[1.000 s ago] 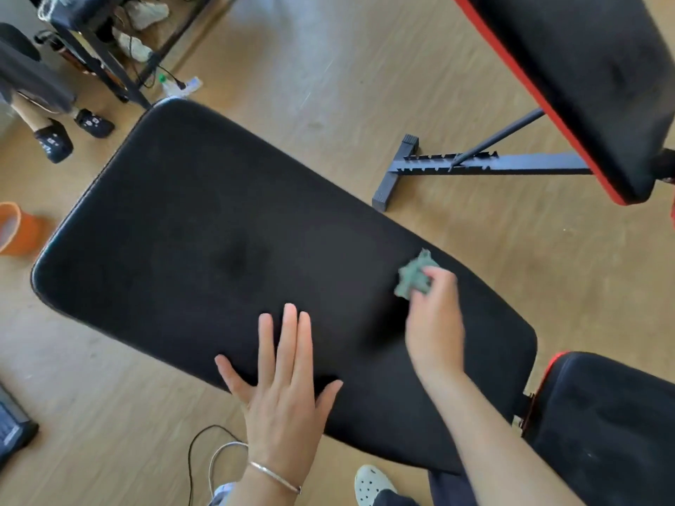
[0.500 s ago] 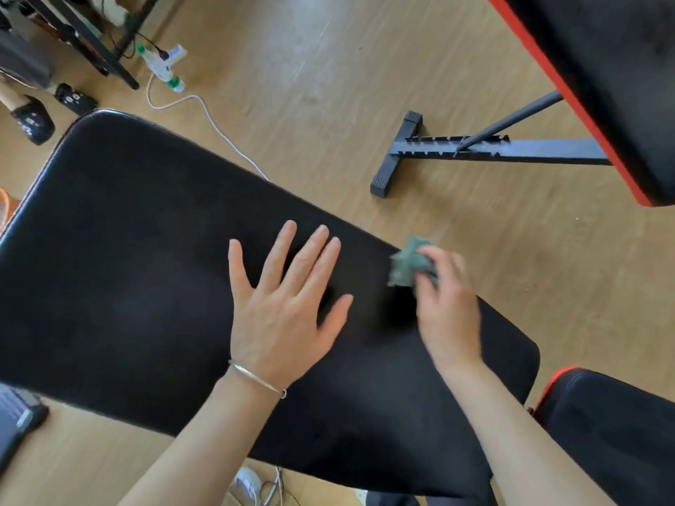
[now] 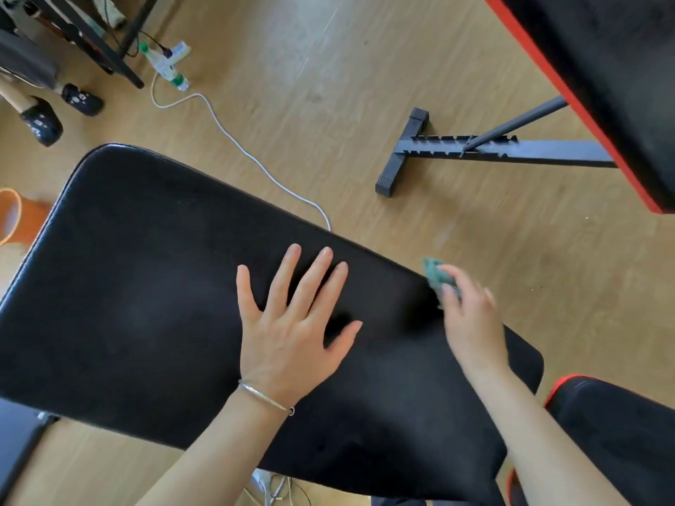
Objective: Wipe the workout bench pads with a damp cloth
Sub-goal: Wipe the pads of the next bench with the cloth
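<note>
A long black bench pad [image 3: 146, 294] fills the middle of the head view, slanting from upper left to lower right. My left hand [image 3: 288, 330] lies flat on the pad's middle with its fingers spread, a thin bangle on the wrist. My right hand [image 3: 471, 319] is closed on a small crumpled green cloth [image 3: 436, 273], which sits at the pad's far edge. A black seat pad with red trim [image 3: 617, 432] is at the lower right.
A second bench with a black-and-red pad [image 3: 602, 74] and a black floor frame [image 3: 475, 151] stands at the upper right. A white cable [image 3: 233, 140] and power strip [image 3: 171, 56] lie on the wooden floor. An orange bucket [image 3: 18, 220] is at left; another person's shoes [image 3: 40, 122] at upper left.
My left hand slid up from the pad's near edge to its middle. My right hand carried the cloth outward to the pad's far edge. The view shifted.
</note>
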